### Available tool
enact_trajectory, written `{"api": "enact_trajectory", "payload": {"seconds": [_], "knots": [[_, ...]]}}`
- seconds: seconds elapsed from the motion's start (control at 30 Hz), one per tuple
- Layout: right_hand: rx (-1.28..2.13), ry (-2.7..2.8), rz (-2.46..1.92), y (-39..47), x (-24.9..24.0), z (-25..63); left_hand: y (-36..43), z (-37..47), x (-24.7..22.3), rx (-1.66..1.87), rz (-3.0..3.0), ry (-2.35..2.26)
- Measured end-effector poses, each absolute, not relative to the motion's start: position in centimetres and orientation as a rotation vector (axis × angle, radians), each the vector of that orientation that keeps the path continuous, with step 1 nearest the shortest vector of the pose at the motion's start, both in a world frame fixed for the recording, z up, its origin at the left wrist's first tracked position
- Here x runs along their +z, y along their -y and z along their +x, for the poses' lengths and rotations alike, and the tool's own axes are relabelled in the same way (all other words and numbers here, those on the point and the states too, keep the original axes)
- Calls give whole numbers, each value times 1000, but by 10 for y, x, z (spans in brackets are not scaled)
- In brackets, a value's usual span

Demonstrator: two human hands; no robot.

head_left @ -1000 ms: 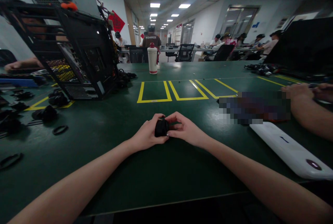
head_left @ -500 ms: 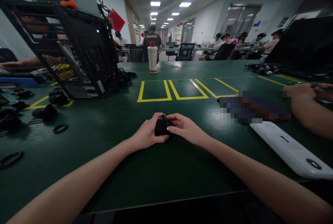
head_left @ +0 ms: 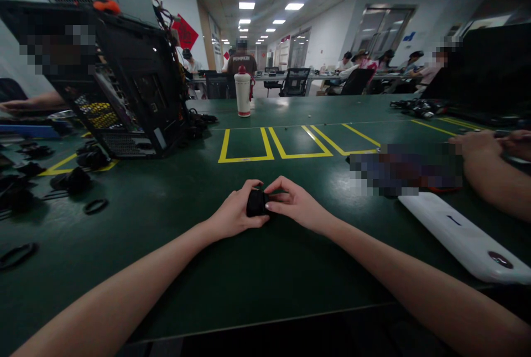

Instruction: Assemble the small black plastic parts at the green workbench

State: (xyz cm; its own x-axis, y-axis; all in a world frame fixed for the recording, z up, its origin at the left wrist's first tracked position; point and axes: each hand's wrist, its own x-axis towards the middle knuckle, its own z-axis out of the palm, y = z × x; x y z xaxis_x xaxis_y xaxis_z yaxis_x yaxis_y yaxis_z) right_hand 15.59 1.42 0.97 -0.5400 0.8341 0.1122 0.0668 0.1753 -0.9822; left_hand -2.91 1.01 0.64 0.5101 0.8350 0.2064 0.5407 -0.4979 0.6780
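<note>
A small black block-like object [head_left: 256, 204] rests on or just above the green table [head_left: 249, 279]; what kind it is I cannot make out. My left hand [head_left: 232, 211] wraps round its left side, with the thumb along the near side and a finger over the far side. From the right, my right hand [head_left: 296, 205] pinches the object's right edge between thumb and fingertips. Both forearms lie low over the table. The object's underside and left face are hidden by my fingers.
Left stands an open black computer case [head_left: 136, 97], with black parts [head_left: 71, 180] and a black ring [head_left: 95, 206] nearby. A white bottle [head_left: 243, 94] stands beyond yellow tape outlines [head_left: 246, 159]. At right lie a white flat case [head_left: 460, 232] and a co-worker's hand [head_left: 481, 150].
My right fingertips have shifted slightly at the right edge of the black object, and its top now looks tilted a little differently. My left hand keeps its hold.
</note>
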Motion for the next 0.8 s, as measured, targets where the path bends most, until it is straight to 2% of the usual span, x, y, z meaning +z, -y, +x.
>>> {"api": "enact_trajectory", "payload": {"seconds": [0.43,0.63,0.8], "knots": [[1449,1813,-900,-14,9,158,-10,-30,6,731,2209,-1091],[1351,1799,-915,-13,12,155,-9,-30,9,691,2223,-1093],[1426,1740,-930,-14,12,154,-11,-30,6,715,2242,-1081]]}}
